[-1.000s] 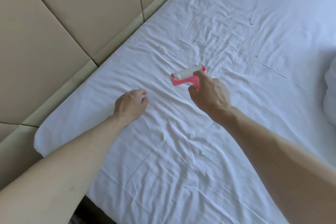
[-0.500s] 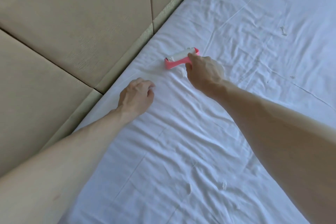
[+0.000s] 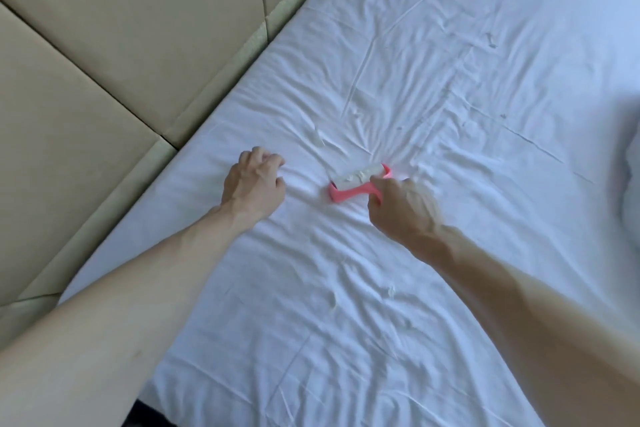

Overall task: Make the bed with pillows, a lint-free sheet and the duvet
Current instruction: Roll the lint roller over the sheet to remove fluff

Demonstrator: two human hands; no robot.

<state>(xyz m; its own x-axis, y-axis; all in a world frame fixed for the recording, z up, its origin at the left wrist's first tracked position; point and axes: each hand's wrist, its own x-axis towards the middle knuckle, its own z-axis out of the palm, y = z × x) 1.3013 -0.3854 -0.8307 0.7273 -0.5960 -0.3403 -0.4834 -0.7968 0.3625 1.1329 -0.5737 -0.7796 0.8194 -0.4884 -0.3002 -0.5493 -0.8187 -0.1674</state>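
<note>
A wrinkled white sheet [image 3: 433, 87] covers the bed. My right hand [image 3: 401, 208] grips the handle of a pink lint roller [image 3: 349, 185], whose white roll carries a scrap of lint and lies on the sheet at mid-frame. My left hand [image 3: 254, 184] rests on the sheet to the roller's left, its fingers curled under and holding nothing I can see. Small white lint bits lie scattered on the sheet, one at the near middle [image 3: 391, 289], one at the far right [image 3: 490, 40], one just beyond the left hand [image 3: 318, 140].
A padded beige headboard [image 3: 121, 45] runs along the bed's left side. A white pillow or duvet edge [image 3: 630, 184] shows at the right border. A dark gap [image 3: 145, 416] lies below the mattress corner at the bottom.
The roller was pushed away toward the headboard, then drawn back toward me to the middle of the sheet, and now carries lint. My left hand stays on the sheet.
</note>
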